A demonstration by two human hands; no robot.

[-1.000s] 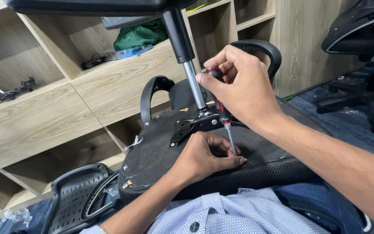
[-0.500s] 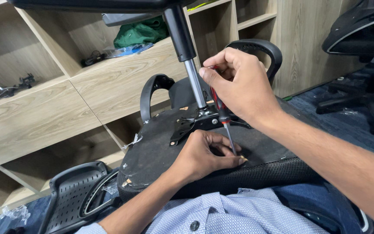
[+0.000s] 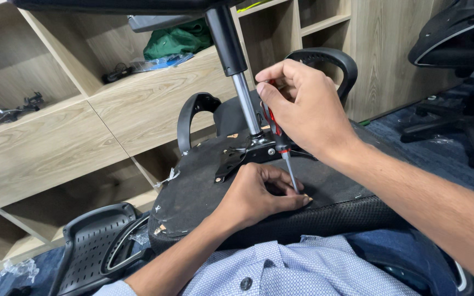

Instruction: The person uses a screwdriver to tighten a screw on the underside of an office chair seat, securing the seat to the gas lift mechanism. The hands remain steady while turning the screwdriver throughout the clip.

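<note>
Little had moved since the earlier frames: the right hand had stayed clamped on the screwdriver, and the tool had been tilted only slightly, its tip kept at the same spot on the chair seat. The seat, black and turned underside up, was laid across the person's lap, its mesh edge nearest the body. The screwdriver, red-and-black handled with a thin metal shaft, was held near upright over the seat's underside, tip down close to the seat's front edge. The right hand's fingers were closed tight round the handle, thumb and forefinger pinched at the top. The left hand was laid flat on the seat beside the tip, fingers curled loosely, fingertips touching the fabric just next to the shaft; nothing was seen gripped in it, though a small screw under the fingertips could not be ruled out. Behind the screwdriver, a metal mounting plate was fixed at the seat's middle, and a gas-lift column was raised from it. Two black armrests were attached at the seat's far side. A black plastic backrest piece was lying left of the seat on the floor. Wooden shelving was standing beyond the seat. Another office chair was seen right of the seat, well apart.
</note>
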